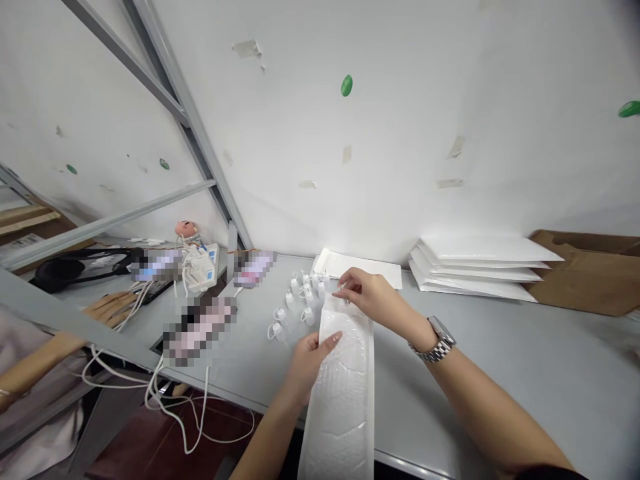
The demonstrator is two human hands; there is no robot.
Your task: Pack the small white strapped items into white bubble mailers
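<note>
My left hand point(313, 360) grips the left side of a white bubble mailer point(345, 400), its thumb lying on the front. The mailer's lower end hangs past the table's front edge. At the mailer's top end, my right hand point(361, 292) is closed in a pinch on the flap; a wristwatch point(434, 340) is on that wrist. Just left of the mailer stand several small white squeeze bottles point(307, 316) with looped cap straps. Behind my right hand, a flat white mailer point(385, 268) lies against the wall.
Right of my hands are stacked white mailers point(475, 270) and a brown cardboard box point(590, 273). Phones point(200, 330), white cables point(173, 410) and a power strip point(203, 267) lie left. Beyond the metal frame point(185, 107) is another person's hand point(113, 310).
</note>
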